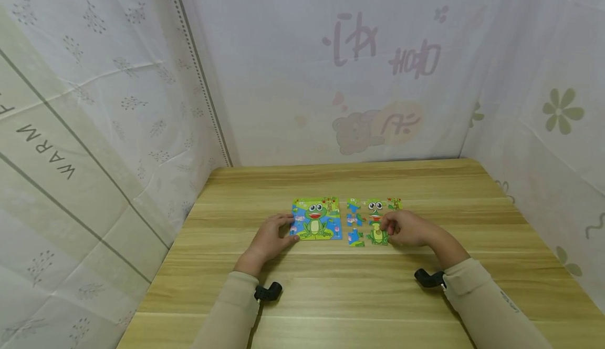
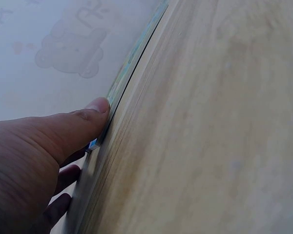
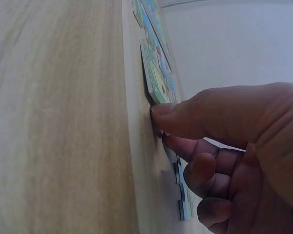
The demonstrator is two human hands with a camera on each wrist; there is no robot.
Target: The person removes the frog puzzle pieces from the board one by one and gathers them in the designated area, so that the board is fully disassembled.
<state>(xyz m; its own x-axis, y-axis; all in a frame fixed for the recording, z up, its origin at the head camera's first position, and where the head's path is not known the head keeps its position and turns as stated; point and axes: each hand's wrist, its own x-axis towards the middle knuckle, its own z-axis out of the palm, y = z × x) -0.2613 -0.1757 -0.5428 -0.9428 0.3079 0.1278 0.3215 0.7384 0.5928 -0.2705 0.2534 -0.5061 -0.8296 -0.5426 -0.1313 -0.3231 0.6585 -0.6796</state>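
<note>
In the head view, a square frog picture puzzle (image 1: 315,220) lies flat on the table. My left hand (image 1: 271,237) rests at its left side, thumb at the lower left corner and forefinger higher on the edge. The left wrist view shows the thumb (image 2: 95,112) touching the puzzle's thin edge. To the right lie several loose jigsaw pieces (image 1: 355,237), some together forming part of a second frog (image 1: 376,235). My right hand (image 1: 405,228) pinches a puzzle piece (image 3: 157,127) between thumb and forefinger beside the frog's body; the fingers mostly hide it. Its other fingers are curled.
A wood-grain table (image 1: 340,296) carries everything. Patterned white curtains (image 1: 293,75) hang behind it and on both sides. Each wrist has a black camera mount, one on the left (image 1: 268,291) and one on the right (image 1: 429,278).
</note>
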